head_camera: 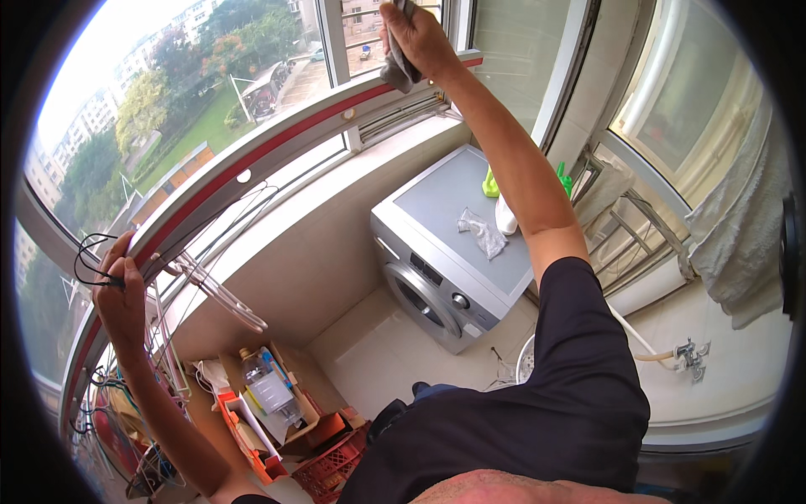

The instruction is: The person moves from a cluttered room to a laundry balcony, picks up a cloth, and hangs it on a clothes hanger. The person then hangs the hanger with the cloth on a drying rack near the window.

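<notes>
A long metal clothes-drying rail [296,126] with a red stripe runs across the window in front of me. My right hand [425,41] grips a folded grey cloth [398,72] against the rail near its far right end. On the left, my left hand [123,296] is closed around the rail, with its fingertips over the top edge. Black wire hanger hooks [94,255] stick out beside those fingers. Just right of the left hand, white clothes hangers [220,296] hang from the rail.
Below stands a front-loading washing machine [441,252], with a crumpled grey cloth [482,233] and bottles [505,217] on top. Cardboard boxes [308,372] with a plastic bottle [271,387] and a red crate [330,463] sit at lower left. A wall tap [691,357] is at right.
</notes>
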